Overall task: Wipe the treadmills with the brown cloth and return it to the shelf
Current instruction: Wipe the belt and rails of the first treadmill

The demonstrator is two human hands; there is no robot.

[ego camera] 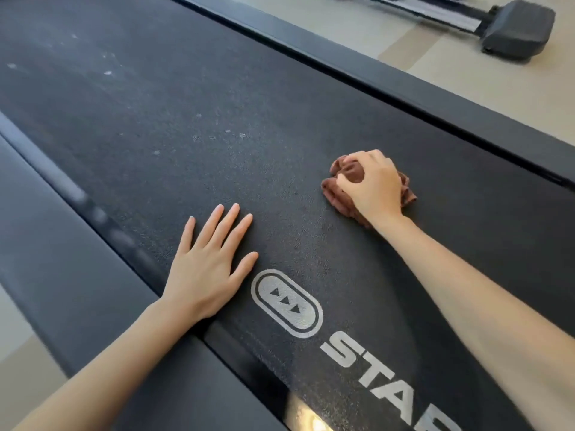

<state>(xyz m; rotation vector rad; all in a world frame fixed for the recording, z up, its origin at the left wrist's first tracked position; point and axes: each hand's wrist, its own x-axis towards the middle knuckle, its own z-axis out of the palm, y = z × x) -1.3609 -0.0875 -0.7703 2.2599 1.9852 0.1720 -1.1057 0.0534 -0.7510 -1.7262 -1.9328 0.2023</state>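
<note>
Head view shows us the brown cloth [334,186], bunched up on the treadmill belt [161,98] near its right edge, our right hand [371,185] curled over it and gripping it. Our left hand [208,269] lies flat on the belt, fingers spread and straight, beside a printed oval logo [286,303] and white lettering. Pale specks dot the dark belt farther up. Black side rails [413,88] frame it, with beige floor [404,35] beyond and another machine's grey foot [518,29] at top right.
</note>
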